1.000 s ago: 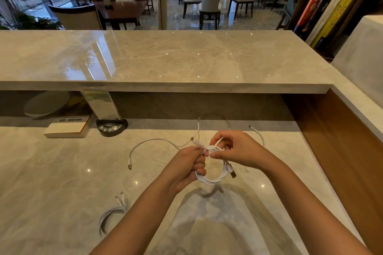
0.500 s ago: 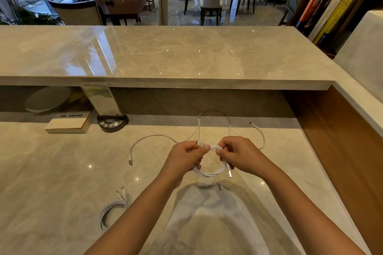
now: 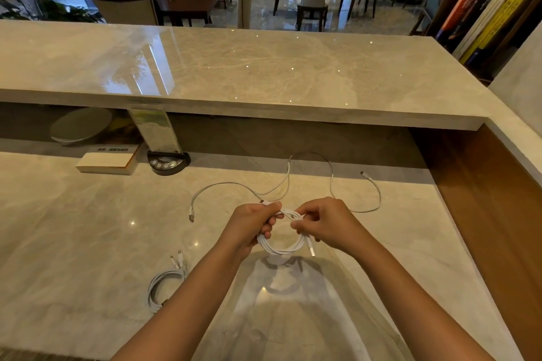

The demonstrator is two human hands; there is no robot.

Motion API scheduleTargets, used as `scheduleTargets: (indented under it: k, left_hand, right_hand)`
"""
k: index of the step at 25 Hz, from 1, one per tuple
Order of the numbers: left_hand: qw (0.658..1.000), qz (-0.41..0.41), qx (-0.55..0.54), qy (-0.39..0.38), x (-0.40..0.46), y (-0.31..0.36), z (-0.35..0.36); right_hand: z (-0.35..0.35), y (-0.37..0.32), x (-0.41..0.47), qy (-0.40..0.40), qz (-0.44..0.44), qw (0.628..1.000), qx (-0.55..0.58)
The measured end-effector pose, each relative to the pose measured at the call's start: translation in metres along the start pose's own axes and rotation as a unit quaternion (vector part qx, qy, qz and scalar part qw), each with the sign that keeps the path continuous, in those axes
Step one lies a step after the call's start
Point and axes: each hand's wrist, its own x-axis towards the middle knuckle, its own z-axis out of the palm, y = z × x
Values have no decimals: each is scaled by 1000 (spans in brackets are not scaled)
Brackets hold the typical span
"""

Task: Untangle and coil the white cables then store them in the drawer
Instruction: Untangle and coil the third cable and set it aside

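From the head view, the left hand [image 3: 253, 224] and right hand [image 3: 325, 224] both grip the coiled cable [image 3: 281, 246], held above the middle of the desk [image 3: 88, 243]. A second ago its tail was being wrapped; now both hands have drawn closer and the coil looks bound, probably nearly ready to store. A finished coil [image 3: 162, 287] lies toward the near-left edge; loose cables [image 3: 293, 182] sprawl toward the back. No drawer shows.

We're reaching both bare forearms forward from the bottom edge, converging toward centre. Our left hand [image 3: 251, 223] is curling its fingers closed around the coiled cable [image 3: 281, 243], knuckles up. Our right hand [image 3: 324, 224] is pinching the same coil at its top between thumb and fingertips, wrist angling inward. The hands are nearly touching.
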Motion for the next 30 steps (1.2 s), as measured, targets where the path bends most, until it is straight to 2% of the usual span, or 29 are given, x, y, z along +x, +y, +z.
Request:
scheduleTargets:
  k: [6,8,9,10,11,12,13,14,15,16,22,26,30]
  left_hand:
    - [999,13,-16,31,-13,-7,-28]
    - [994,59,39,88,-22,-16,-42]
    - [975,121,112,147,-28,-24,-52]
    - [930,216,209,211,-36,-33,-63]
    - [863,328,307,233,-43,-41,-72]
    - [786,423,400,207,-47,-49,-80]
    - [709,480,491,159,-49,-58,-86]
    - [640,506,566,115,-48,-66,-89]
    - [589,516,615,91,-47,-72,-91]
    - [565,519,636,82,-45,-76,-92]
    - [590,533,595,115,-58,-104,-137]
    - [616,482,608,134,-75,-122,-188]
    - [615,415,655,138,-80,-121,-222]
  right_hand:
    - [28,-15,13,-7,-60,997,-50]
    - [32,-19,18,-8,-57,997,-59]
    - [34,-21,21,-7,-55,997,-59]
    - [35,-23,23,-7,-55,997,-58]
    - [37,-24,25,-10,-58,997,-58]
    - [39,-26,27,-17,-63,996,-59]
    - [43,-29,28,-24,-68,996,-60]
    - [46,-32,29,-30,-72,995,-61]
    - [50,-35,30,-33,-73,995,-60]
    - [53,-38,30,-35,-72,995,-55]
    - [104,-53,22,-89,-31,995,3]
    - [151,-73,26,-122,-32,992,-2]
    - [188,-89,37,-124,-24,992,-9]
